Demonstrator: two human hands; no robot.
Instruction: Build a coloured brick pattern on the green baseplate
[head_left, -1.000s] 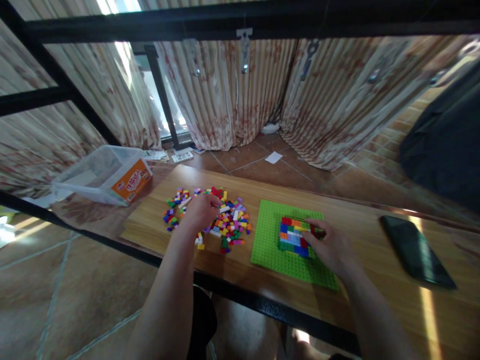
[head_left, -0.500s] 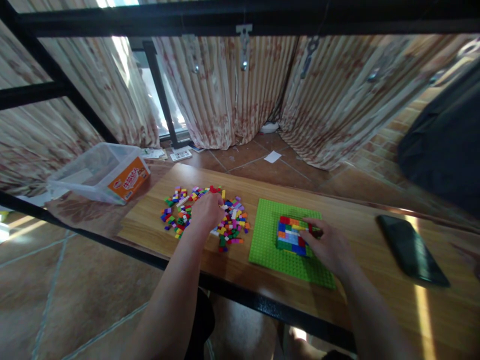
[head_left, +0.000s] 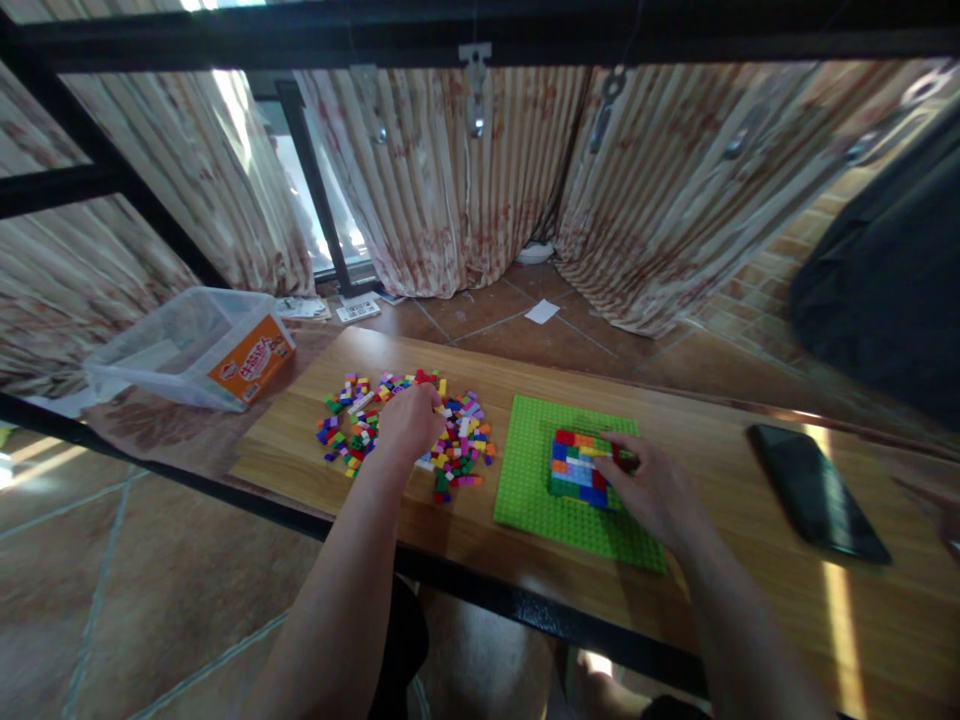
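My left hand (head_left: 409,425) rests on top of a loose pile of small coloured bricks (head_left: 461,445) on the wooden table, fingers curled down into the pile; what they pinch is hidden. A green baseplate (head_left: 536,495) lies to the right of the pile. On it stands a low block of joined coloured bricks (head_left: 576,466). My right hand (head_left: 649,490) lies on the plate at the block's right edge, its fingers curled and pressed against the bricks there.
A clear plastic tub with an orange label (head_left: 191,348) stands at the table's far left. A black phone (head_left: 814,492) lies at the right. A black metal frame (head_left: 465,40) crosses overhead. Curtains (head_left: 450,190) and tiled floor lie beyond the table.
My left hand has shifted slightly right and forward over the brick pile. My right hand stays at the block's right edge. The view has drifted a little.
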